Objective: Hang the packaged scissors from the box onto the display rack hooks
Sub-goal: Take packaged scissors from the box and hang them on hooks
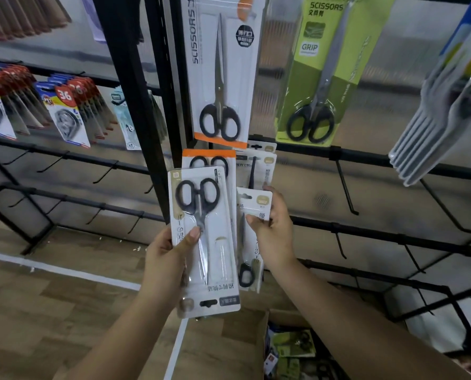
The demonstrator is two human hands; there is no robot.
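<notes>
Left hand (168, 259) grips a stack of scissors packs (204, 242) upside down, thumb pressed on the front. Right hand (275, 229) pinches a smaller scissors pack (252, 237) just right of that stack. Below the stack sits the box (289, 349); above hang an orange-trimmed pack (223, 72) and a green pack (322, 69).

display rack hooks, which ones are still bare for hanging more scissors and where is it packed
Bare black wire hooks jut from the bar below the green scissors pack, with more on the rail beneath. Left bay's lower rail hooks are bare too. Crowded: the centre column, where the left hand and right hand hold white scissors packs beneath the hung orange-trimmed pack.
</notes>
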